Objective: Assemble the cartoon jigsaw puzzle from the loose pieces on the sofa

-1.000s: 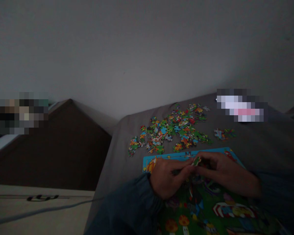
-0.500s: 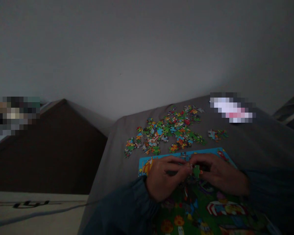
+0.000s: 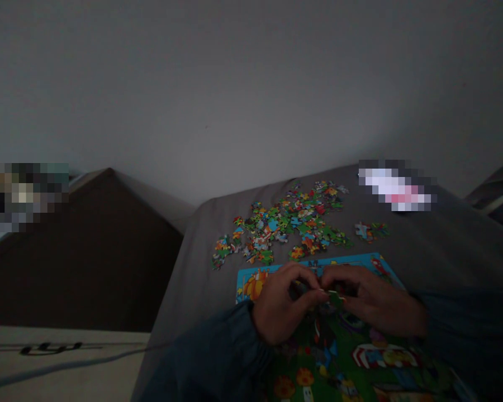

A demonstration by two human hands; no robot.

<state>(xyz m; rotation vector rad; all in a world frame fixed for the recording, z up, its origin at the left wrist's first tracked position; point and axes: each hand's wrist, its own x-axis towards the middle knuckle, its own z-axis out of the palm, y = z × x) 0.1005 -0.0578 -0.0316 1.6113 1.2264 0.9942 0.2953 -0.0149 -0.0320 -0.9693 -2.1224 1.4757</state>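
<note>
Over the blue-edged jigsaw board (image 3: 314,266), the left hand (image 3: 279,306) and right hand (image 3: 373,298) meet, their fingertips (image 3: 321,291) closed in a pinch on a small green puzzle piece (image 3: 336,297) just above the printed picture. Beyond the board, a loose heap of colourful pieces (image 3: 285,223) lies on grey fabric (image 3: 193,268), with a smaller cluster (image 3: 371,230) to its right.

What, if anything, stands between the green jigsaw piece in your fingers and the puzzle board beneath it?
Only the fingers of the left hand and right hand around the green jigsaw piece; nothing else visible separates it from the puzzle board, though shadow hides the spot beneath.
</note>
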